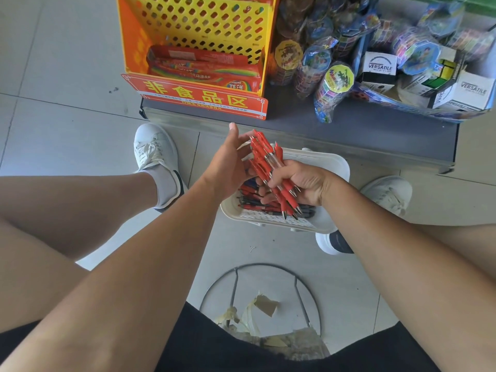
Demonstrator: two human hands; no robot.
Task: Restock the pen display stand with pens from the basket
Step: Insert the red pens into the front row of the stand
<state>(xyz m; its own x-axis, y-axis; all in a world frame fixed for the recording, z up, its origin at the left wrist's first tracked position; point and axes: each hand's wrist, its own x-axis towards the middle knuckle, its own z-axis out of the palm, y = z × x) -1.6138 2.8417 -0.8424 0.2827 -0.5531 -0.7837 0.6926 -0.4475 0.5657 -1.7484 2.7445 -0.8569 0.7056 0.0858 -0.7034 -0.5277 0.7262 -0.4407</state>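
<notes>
A beige plastic basket (pixel 328 163) sits on the floor between my feet, holding several red and dark pens (pixel 255 204). My right hand (pixel 303 182) grips a bundle of red pens (pixel 268 162) above the basket, tips pointing down toward me. My left hand (pixel 228 159) has straight fingers and touches the upper ends of the bundle from the left. The pen display stand is not identifiable in this view.
A yellow perforated rack (pixel 204 25) with red packets and a red sign (pixel 198 96) stands on the grey shelf base (pixel 375 130). Wrapped toys and boxes (pixel 375 65) lie to its right. A wire ring frame (pixel 260 291) lies on the floor near me.
</notes>
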